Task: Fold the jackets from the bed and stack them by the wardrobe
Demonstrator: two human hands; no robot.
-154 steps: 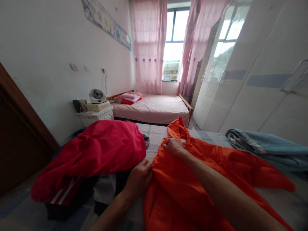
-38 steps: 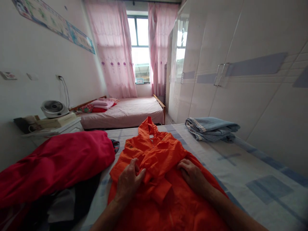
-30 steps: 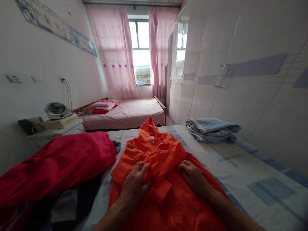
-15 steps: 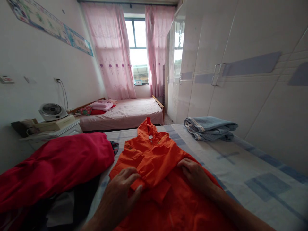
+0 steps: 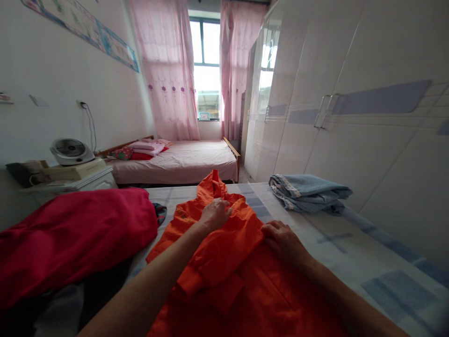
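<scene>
An orange hooded jacket point(image 5: 224, 252) lies spread on the bed in front of me, its hood pointing away and its sleeves folded across the front. My left hand point(image 5: 215, 214) rests over the upper chest, just below the hood, with the fingers bent and slightly apart. At the jacket's right side, my right hand point(image 5: 285, 239) has its fingers curled over the edge of the orange cloth; the thumb is hidden.
A red garment point(image 5: 94, 224) is heaped on the left above dark cloth. Folded blue-grey cloth point(image 5: 310, 192) sits at the far right of the patterned bedsheet point(image 5: 329, 248). Beyond are a pink bed point(image 5: 196, 161), a small fan point(image 5: 72, 150) and white wardrobes point(image 5: 315, 154).
My left hand has moved forward from the jacket's left side to the chest below the hood. My right hand stays at the right edge. The view has shifted slightly.
</scene>
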